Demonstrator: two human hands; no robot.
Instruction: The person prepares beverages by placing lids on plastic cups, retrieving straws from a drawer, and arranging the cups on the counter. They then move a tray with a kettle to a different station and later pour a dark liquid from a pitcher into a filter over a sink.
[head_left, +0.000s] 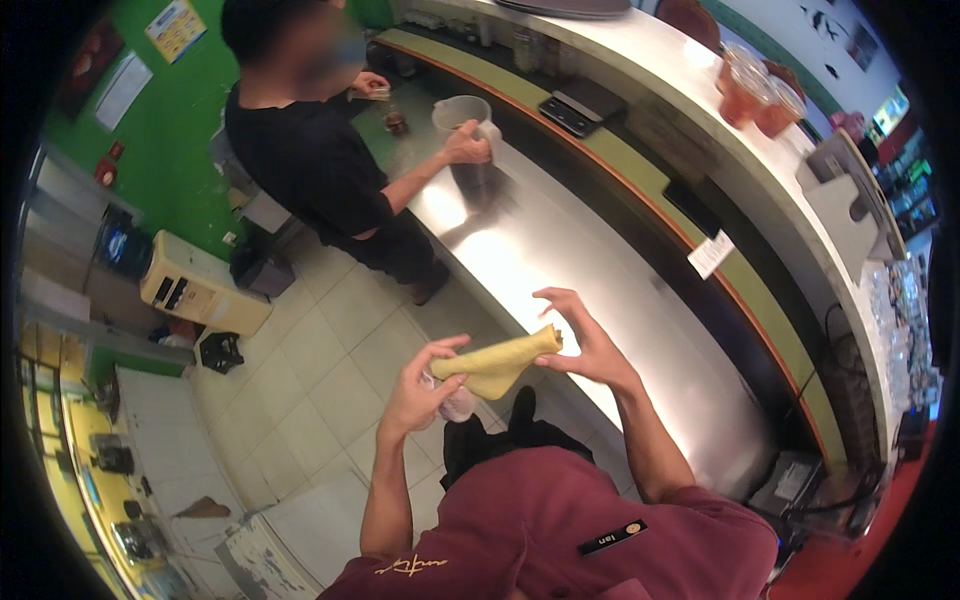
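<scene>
A folded yellow cloth (499, 364) stretches between my hands, in front of my body and beside the metal counter's edge. My left hand (427, 386) grips its left end, thumb on top. A clear, rounded cup-like vessel (456, 403) shows beneath that hand, partly covered by fingers and cloth; its exact kind is unclear. My right hand (596, 349) is at the cloth's other end, with the thumb close against the cloth. Its fingers are spread and curve above that end. Something small and dark shows at the cloth's right tip.
A co-worker (300, 165) stands at the metal counter (592, 225), one hand on a translucent pitcher (463, 124). A digital scale (574, 109) and a paper slip (711, 253) lie on the shelf. Capped drink cups (750, 94) stand on the upper ledge. A water dispenser (199, 285) stands left.
</scene>
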